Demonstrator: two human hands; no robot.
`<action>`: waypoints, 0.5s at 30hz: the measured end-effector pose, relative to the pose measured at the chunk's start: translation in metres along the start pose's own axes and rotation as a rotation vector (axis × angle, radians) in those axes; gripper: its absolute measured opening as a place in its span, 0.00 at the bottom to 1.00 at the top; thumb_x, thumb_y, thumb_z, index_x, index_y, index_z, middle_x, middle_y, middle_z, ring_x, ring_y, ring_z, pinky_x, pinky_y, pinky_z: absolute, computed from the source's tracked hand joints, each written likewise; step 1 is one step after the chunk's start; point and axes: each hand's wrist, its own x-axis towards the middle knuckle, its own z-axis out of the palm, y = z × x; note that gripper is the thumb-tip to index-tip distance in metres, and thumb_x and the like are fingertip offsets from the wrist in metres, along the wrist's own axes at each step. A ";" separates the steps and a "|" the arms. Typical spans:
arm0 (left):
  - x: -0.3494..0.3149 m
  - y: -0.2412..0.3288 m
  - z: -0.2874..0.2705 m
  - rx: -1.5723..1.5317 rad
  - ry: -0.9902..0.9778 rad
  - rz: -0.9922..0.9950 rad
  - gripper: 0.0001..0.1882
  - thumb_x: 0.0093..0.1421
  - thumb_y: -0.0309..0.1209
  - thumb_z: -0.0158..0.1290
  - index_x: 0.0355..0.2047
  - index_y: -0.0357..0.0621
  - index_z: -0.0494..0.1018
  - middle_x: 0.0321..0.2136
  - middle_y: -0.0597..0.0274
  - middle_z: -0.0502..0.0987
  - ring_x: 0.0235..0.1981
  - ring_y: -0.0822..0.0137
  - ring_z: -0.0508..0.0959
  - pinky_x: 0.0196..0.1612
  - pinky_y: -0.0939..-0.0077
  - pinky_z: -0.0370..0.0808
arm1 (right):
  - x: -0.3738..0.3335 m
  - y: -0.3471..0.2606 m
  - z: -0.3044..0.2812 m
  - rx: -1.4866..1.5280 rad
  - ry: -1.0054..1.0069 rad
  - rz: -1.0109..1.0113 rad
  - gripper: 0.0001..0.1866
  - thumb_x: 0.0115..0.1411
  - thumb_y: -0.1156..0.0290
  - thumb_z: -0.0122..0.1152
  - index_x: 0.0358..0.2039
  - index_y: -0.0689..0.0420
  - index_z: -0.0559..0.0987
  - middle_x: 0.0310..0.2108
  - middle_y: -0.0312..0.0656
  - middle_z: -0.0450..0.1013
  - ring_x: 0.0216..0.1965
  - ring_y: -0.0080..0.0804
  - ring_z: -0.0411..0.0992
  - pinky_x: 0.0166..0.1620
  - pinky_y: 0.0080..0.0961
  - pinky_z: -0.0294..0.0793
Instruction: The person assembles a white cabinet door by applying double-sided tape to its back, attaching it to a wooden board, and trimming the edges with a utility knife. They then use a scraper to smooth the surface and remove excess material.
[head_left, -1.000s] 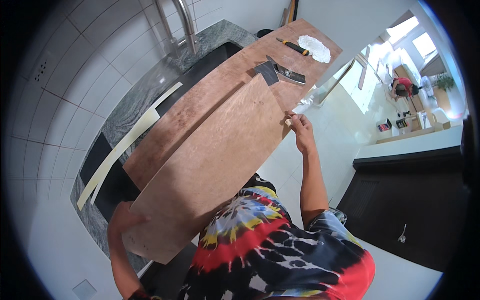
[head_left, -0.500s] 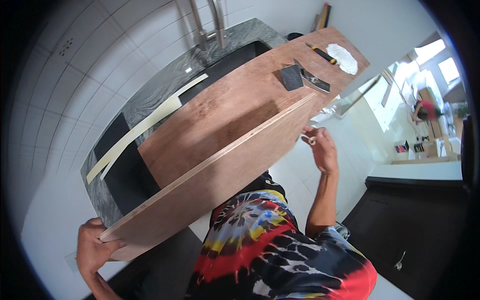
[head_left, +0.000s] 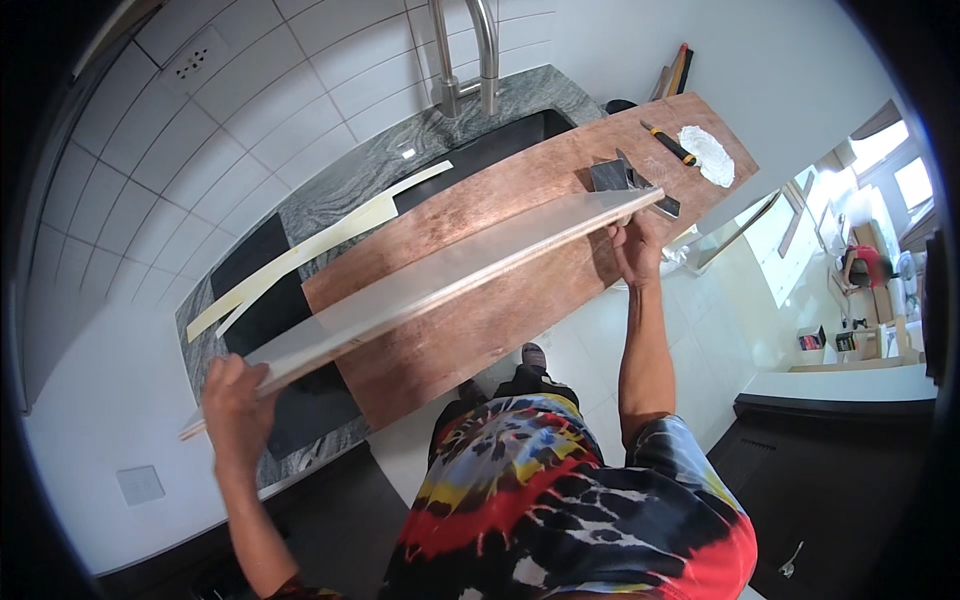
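A long narrow plywood panel [head_left: 450,278] is held up by its ends, tilted, its pale face toward the wall and its layered edge toward me. My left hand [head_left: 238,412] grips the panel's left end. Closed at the right end is my right hand [head_left: 637,250], its fingertips partly hidden against the panel's edge. Underneath lies a wide reddish-brown board [head_left: 460,340], set across the sink. On that board, just behind the panel's right end, are dark flat-bladed scrapers [head_left: 608,178], partly covered by the panel.
A black-and-yellow utility knife [head_left: 670,144] lies beside a white putty-like patch [head_left: 706,157] on the board's far right. Pale yellowish strips [head_left: 335,235] stretch over the black sink [head_left: 530,128] and grey stone counter [head_left: 370,190]. The tap [head_left: 465,60] rises behind. Another person [head_left: 862,268] is far right.
The panel has turned over from near upright, now showing its pale face. My right hand has come up onto its right end; my left hand has risen with the left end.
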 end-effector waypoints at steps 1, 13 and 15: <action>-0.008 0.001 0.014 0.041 0.019 0.010 0.12 0.43 0.25 0.64 0.31 0.39 0.80 0.27 0.56 0.71 0.33 0.52 0.72 0.40 0.57 0.69 | 0.002 0.005 -0.010 0.069 -0.041 -0.002 0.14 0.70 0.67 0.52 0.50 0.62 0.74 0.54 0.49 0.74 0.57 0.40 0.72 0.64 0.40 0.70; -0.156 0.029 0.146 0.178 0.094 0.008 0.20 0.53 0.20 0.54 0.48 0.40 0.80 0.33 0.62 0.70 0.34 0.59 0.72 0.38 0.60 0.70 | -0.127 -0.100 0.035 -0.963 0.712 -0.028 0.14 0.67 0.60 0.63 0.44 0.59 0.80 0.37 0.34 0.76 0.40 0.22 0.74 0.47 0.28 0.76; -0.162 0.034 0.158 0.154 0.022 -0.008 0.22 0.56 0.24 0.56 0.52 0.38 0.77 0.35 0.60 0.71 0.35 0.58 0.72 0.39 0.60 0.70 | -0.136 -0.102 0.070 -0.971 0.586 -0.018 0.12 0.67 0.62 0.63 0.40 0.58 0.80 0.34 0.34 0.76 0.37 0.23 0.74 0.45 0.27 0.76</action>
